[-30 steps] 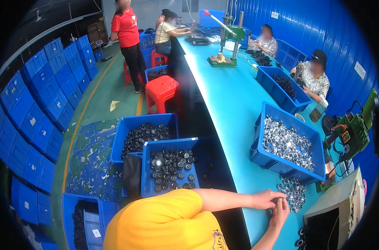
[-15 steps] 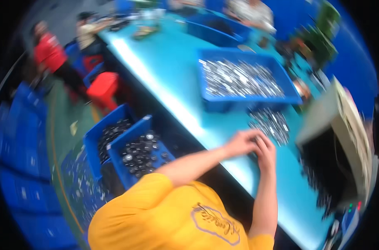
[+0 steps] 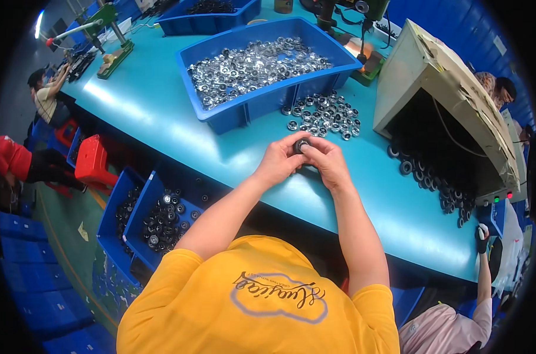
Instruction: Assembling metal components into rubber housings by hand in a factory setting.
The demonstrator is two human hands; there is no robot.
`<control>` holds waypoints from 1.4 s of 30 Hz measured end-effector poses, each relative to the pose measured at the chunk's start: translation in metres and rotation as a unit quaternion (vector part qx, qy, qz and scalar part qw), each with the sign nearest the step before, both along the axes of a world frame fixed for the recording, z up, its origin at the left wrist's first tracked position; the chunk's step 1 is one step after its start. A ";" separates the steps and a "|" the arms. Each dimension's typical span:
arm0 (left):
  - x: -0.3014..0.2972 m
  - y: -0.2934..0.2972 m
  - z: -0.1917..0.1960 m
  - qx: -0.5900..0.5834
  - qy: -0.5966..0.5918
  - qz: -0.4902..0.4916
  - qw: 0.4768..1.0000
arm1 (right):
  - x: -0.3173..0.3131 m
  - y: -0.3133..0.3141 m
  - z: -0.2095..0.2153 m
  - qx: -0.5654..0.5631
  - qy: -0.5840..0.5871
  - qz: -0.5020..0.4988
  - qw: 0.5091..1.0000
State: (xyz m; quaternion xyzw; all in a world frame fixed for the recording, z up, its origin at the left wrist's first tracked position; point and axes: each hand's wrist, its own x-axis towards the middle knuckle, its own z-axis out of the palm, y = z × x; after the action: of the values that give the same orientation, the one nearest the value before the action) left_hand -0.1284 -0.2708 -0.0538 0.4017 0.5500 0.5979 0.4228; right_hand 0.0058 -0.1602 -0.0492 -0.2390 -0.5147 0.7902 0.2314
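1. Head view: between the gathered fingers of my left hand (image 3: 275, 161) and right hand (image 3: 330, 163) I hold a small, round, black piece with a paler centre (image 3: 302, 144), tilted face-up.
2. I have it above the smooth turquoise desk (image 3: 217, 165), near a loose heap of shiny silver-and-black round pieces (image 3: 327, 115).
3. Half a second ago everything was smeared and my fingers mostly covered the piece; now its face shows, and a co-worker in pale pink (image 3: 442, 330) has come into view.
4. My fingers hide its underside; the co-worker is cut off below; the cream box's (image 3: 412, 62) interior is too dark to read.
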 end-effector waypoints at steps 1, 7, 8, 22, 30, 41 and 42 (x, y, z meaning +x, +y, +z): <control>0.001 0.000 -0.001 0.006 0.003 0.002 1.000 | -0.001 -0.002 0.001 0.012 -0.005 -0.013 1.000; 0.008 0.007 -0.021 0.133 0.273 0.090 0.949 | -0.002 -0.001 -0.014 0.079 -0.029 -0.070 0.994; 0.007 0.006 -0.020 0.127 0.256 0.081 0.955 | -0.002 -0.002 -0.012 0.088 -0.032 -0.074 0.993; -0.010 -0.004 0.009 0.016 -0.060 0.002 0.998 | 0.004 0.004 0.002 -0.017 0.013 0.004 1.000; -0.002 0.006 -0.010 0.066 0.050 0.090 0.992 | -0.002 0.000 -0.012 0.023 -0.029 -0.033 0.999; -0.006 0.000 0.000 0.043 0.043 0.072 0.996 | -0.003 -0.006 -0.014 0.021 -0.001 -0.059 0.998; -0.006 0.001 -0.005 0.053 0.053 0.079 0.994 | -0.005 -0.007 -0.016 0.033 0.005 -0.064 0.997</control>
State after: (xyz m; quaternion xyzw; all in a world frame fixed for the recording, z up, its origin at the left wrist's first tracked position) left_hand -0.1342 -0.2700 -0.0585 0.4103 0.5692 0.6354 0.3223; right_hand 0.0012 -0.1674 -0.0652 -0.2601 -0.5233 0.7573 0.2916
